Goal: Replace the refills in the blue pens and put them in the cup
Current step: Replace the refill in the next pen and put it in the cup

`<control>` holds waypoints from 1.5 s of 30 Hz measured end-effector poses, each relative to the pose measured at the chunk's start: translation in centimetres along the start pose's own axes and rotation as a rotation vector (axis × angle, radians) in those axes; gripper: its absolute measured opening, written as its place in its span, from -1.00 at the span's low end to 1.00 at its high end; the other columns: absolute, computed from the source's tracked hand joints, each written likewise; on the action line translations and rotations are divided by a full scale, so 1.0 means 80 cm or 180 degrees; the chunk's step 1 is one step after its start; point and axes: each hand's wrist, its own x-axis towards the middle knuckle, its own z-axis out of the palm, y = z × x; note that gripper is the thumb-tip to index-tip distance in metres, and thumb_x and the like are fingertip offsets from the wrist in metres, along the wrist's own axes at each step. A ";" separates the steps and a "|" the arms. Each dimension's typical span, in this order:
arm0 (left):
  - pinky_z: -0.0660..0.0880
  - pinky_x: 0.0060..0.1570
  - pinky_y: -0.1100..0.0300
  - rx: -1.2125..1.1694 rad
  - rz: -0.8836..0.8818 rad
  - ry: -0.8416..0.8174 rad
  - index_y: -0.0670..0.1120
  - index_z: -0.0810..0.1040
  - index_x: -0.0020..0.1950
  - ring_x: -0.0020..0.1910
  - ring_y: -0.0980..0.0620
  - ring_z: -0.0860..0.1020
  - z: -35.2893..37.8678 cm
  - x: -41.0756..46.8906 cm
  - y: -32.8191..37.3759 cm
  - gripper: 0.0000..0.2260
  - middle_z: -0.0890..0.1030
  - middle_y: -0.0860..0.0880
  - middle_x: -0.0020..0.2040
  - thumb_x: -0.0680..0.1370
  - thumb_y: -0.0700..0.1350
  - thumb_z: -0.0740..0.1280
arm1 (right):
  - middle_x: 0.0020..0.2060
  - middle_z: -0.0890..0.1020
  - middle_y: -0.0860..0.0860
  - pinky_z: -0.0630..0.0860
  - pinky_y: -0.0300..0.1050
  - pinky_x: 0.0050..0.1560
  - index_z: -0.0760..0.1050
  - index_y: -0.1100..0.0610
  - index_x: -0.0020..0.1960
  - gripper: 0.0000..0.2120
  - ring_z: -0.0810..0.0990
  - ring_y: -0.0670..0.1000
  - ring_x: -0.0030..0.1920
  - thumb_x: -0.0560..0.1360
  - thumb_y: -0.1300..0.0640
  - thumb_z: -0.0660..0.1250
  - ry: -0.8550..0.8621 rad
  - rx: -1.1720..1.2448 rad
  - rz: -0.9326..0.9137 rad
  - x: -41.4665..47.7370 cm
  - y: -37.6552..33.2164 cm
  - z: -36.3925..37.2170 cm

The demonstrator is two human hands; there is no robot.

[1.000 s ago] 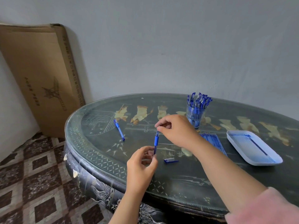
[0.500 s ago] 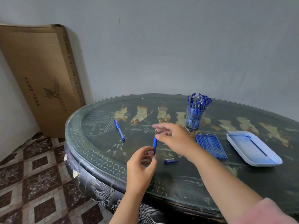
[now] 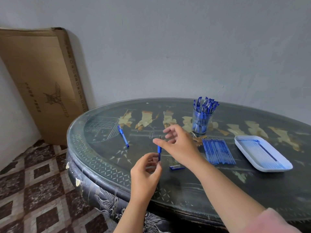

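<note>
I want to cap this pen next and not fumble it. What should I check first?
1. The left hand grips the pen upright: ok.
2. The right hand is free, fingers open: ok.
3. The cap lies uncovered near the right wrist: ok.
4. The pen's tip is screwed tight: cannot tell.
5. The cup stands upright: ok.
</note>
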 end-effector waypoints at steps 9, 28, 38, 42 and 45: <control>0.52 -0.14 0.40 0.0001 0.0015 0.0009 0.02 0.63 -0.05 -0.16 0.13 0.62 0.001 0.000 -0.001 -0.73 0.64 0.08 -0.18 0.45 -0.35 0.43 | -0.03 0.54 -0.09 0.46 -0.31 -0.11 0.49 -0.04 0.08 -0.73 0.54 -0.11 -0.04 0.45 -0.08 0.44 0.0002 0.0164 0.0016 -0.003 0.007 0.002; 0.54 -0.12 0.36 0.0000 0.0002 -0.0006 0.03 0.64 -0.05 -0.18 0.12 0.63 0.001 -0.001 -0.003 -0.74 0.64 0.10 -0.19 0.44 -0.33 0.45 | 0.04 0.61 -0.15 0.53 -0.21 0.10 0.55 -0.07 0.15 -0.81 0.57 -0.20 0.03 0.54 0.01 0.35 -0.0311 0.0534 0.0020 -0.004 0.003 -0.003; 0.56 -0.08 0.35 0.0086 0.0028 -0.0015 0.06 0.64 -0.01 -0.11 0.19 0.63 0.001 -0.002 -0.004 -0.71 0.67 0.10 -0.12 0.45 -0.33 0.45 | -0.21 0.62 -0.05 0.48 -0.24 -0.16 0.47 0.13 -0.21 -0.78 0.58 -0.03 -0.11 0.48 0.03 0.44 0.0121 0.0269 0.0039 -0.003 -0.001 0.004; 0.55 -0.08 0.37 0.0071 0.0040 0.0006 0.09 0.63 -0.04 -0.14 0.15 0.64 0.001 -0.002 -0.004 -0.71 0.66 0.09 -0.15 0.44 -0.32 0.46 | -0.07 0.60 -0.09 0.47 -0.24 -0.07 0.54 0.07 0.02 -0.78 0.56 -0.09 -0.02 0.52 -0.07 0.36 -0.0245 0.0693 0.0341 -0.002 0.011 -0.005; 0.55 -0.09 0.37 0.0034 -0.0028 0.0040 0.09 0.62 -0.07 -0.17 0.14 0.64 0.001 -0.001 -0.003 -0.72 0.66 0.10 -0.18 0.44 -0.31 0.46 | 0.05 0.55 -0.13 0.44 -0.31 0.00 0.52 -0.03 0.18 -0.80 0.53 -0.14 0.07 0.57 0.06 0.32 -0.0645 -0.0341 0.0251 -0.004 0.044 -0.023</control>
